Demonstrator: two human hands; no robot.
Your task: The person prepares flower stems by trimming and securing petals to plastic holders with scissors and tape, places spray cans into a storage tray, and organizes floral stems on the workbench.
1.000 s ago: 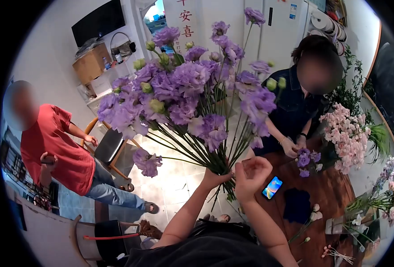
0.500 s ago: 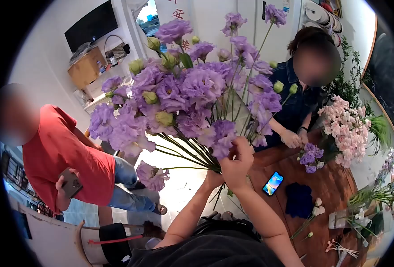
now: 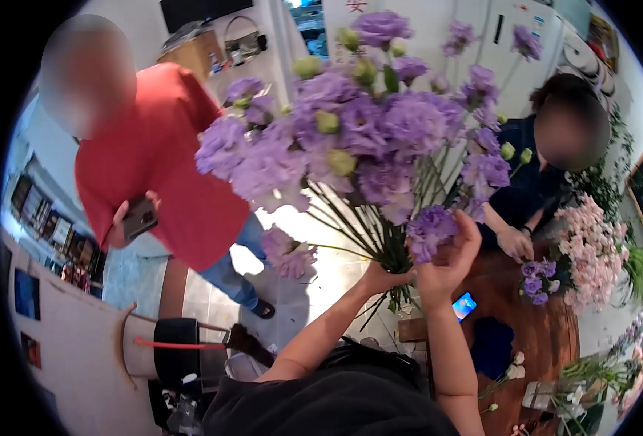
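Observation:
A large bouquet of purple lisianthus (image 3: 365,123) with ruffled blooms and green buds fills the middle of the head view. My left hand (image 3: 385,277) wraps round its gathered stems, whose cut ends stick out below the fist. At the bouquet's lower right, my right hand (image 3: 448,265) has its fingers curled about one purple lisianthus bloom (image 3: 432,232). That bloom partly hides the thumb and fingertips. One lisianthus bloom (image 3: 288,251) juts out low on the left, on a nearly level stem.
On the wooden table (image 3: 547,341) to the right are a lit phone (image 3: 464,306), dark blue cloth (image 3: 491,347), and pink flowers (image 3: 590,251). A co-worker there handles small purple flowers (image 3: 538,280). A person in a red shirt (image 3: 165,167) stands left, holding a phone (image 3: 140,218). A chair (image 3: 183,349) is lower left.
The bouquet and both hands sit further right in view. My right hand has turned beside the low bloom, its fingers less tightly bent. The person in red appears closer, phone raised.

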